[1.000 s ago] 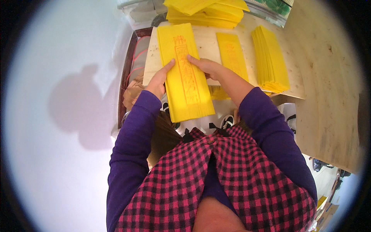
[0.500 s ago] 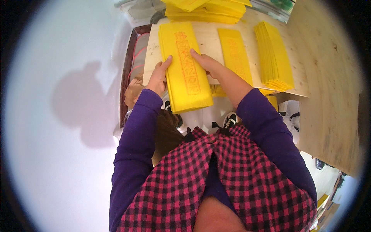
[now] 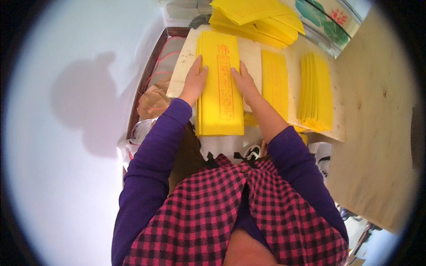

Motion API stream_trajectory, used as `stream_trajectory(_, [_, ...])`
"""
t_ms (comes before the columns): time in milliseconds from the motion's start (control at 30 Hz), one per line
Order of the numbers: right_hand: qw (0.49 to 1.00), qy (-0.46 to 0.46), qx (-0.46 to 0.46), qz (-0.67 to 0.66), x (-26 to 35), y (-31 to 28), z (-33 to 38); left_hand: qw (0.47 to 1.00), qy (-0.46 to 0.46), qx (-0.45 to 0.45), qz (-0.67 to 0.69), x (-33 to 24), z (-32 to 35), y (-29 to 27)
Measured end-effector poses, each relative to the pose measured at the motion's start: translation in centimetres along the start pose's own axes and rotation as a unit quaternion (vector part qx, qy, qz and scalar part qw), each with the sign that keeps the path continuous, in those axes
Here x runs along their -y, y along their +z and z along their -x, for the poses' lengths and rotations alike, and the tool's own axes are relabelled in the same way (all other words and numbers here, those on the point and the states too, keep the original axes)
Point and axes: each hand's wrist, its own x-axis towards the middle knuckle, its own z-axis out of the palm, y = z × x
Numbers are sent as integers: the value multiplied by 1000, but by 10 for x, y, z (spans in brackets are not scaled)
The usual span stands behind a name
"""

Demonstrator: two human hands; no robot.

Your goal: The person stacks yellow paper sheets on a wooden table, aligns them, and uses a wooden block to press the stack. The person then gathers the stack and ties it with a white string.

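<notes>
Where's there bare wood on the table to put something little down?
On the table, between the held yellow bundle and the middle yellow stack, beyond the right hand. There's also a narrow strip between that stack and the fanned stack at right. It's crowded at the far side, under the big yellow pile.

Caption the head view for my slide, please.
Left hand and right hand hold a yellow bundle by its sides at a wooden table.

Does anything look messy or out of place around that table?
The far yellow pile looks untidy, its layers skewed at different angles, while the bundle between the left hand and right hand looks fairly neat. Left of the table, brown paper looks crumpled.
</notes>
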Motion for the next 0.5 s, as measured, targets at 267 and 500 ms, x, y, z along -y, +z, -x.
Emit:
stream_trajectory(267, [995, -100, -2, 10, -8, 18, -9, 999, -5, -35, 17, 6, 8, -3])
stream_trajectory(500, [997, -52, 13, 50, -1, 12, -9, 1000, -25, -12, 7, 5, 9, -7])
